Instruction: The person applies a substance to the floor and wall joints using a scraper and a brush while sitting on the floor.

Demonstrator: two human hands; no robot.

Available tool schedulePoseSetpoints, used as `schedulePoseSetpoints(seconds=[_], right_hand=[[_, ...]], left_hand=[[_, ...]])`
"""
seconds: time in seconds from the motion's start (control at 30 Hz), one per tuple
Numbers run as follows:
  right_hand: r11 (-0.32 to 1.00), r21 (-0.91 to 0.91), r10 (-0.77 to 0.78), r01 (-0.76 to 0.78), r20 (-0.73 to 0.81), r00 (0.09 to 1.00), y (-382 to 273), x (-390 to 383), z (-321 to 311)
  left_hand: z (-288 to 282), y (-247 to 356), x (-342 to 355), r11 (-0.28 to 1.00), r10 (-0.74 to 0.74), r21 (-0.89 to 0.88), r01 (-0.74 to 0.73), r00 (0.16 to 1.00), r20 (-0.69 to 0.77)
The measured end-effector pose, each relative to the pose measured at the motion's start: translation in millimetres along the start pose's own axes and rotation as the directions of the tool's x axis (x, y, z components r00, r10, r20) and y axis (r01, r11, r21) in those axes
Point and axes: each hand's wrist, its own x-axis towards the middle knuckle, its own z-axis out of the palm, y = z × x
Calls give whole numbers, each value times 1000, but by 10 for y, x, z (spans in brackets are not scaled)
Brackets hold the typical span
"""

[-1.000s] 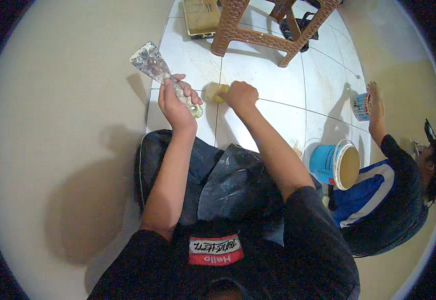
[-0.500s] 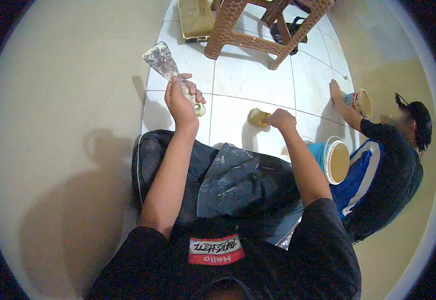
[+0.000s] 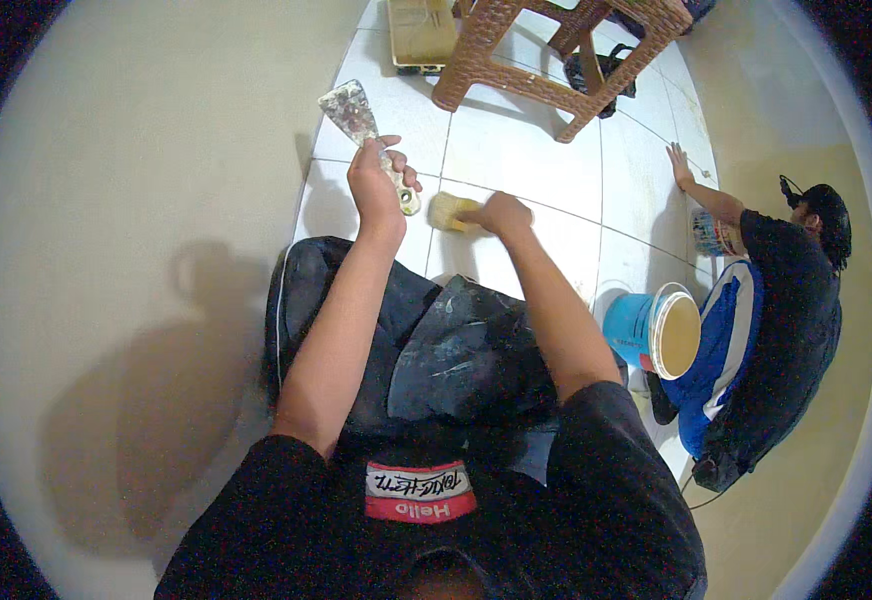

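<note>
White-tiled floor (image 3: 526,150) | beige wall (image 3: 156,180) | left hand (image 3: 377,192): gripping scraper (image 3: 350,110) | right hand (image 3: 505,215): gripping yellowish brush (image 3: 448,211)

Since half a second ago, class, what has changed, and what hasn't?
The right hand has swung the brush leftward, nearer the scraper. The co-worker's hand has shifted forward, farther past the small pail. The left hand keeps hold of the scraper; the stool and blue bucket stay put.
</note>
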Motion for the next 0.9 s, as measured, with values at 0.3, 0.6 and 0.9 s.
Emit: schedulePoseSetpoints(seconds=[0.3,0.6,0.9], right_hand=[[977,-81,200,-198,20,980,1507,-336,42],[978,-52,191,-200,-136,972,848,-353,-482],[989,59,139,-137,-44,989,1183,87,-100]], left_hand=[[8,-93,47,999,-51,-12,52,996,66],[-39,-114,181,998,-61,-7,61,997,44],[-68,-74,164,994,-105,8,105,994,24]])
